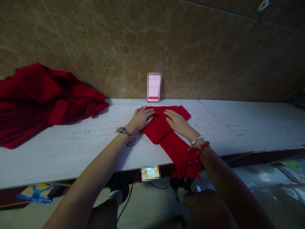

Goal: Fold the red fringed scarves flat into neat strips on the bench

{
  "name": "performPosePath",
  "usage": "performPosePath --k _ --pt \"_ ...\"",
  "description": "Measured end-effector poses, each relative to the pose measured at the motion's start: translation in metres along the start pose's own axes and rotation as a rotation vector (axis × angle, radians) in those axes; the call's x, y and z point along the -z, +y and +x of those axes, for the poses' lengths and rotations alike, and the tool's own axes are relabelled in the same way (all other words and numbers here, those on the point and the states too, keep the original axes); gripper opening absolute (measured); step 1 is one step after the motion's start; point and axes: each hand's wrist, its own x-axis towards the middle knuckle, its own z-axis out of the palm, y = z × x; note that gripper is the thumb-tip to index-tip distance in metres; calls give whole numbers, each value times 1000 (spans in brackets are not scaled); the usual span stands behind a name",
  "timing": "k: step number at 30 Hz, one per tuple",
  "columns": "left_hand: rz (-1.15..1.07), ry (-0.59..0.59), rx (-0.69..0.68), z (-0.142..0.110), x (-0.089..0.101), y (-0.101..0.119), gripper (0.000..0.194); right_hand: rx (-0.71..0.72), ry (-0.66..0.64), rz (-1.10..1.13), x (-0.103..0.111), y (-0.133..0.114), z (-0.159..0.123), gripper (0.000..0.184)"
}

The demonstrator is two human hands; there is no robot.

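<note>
Both hands (142, 119) (178, 123) lie palm-down, fingers loosely spread.

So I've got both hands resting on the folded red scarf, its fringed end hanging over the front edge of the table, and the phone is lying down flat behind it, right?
Not quite: the phone is propped upright against the wall, as the head view shows. The rest is right.

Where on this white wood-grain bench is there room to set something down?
Bare bench lies right of the folded red fringed scarf, and between the crumpled red cloth and your left hand. The middle is crowded: scarf, left hand, right hand, and the pink-screened phone behind.
</note>
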Motion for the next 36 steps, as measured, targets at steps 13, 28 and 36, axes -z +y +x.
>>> performPosePath --k 13,28,36 --pt "53 45 81 1 0 5 35 34 -236 -87 -14 7 25 39" --pt "-118 -406 265 -1 0 12 89 -171 -212 -184 -14 80 -31 59" --pt "-134 -221 110 19 -22 31 58 -189 -161 -134 38 107 -45 51"
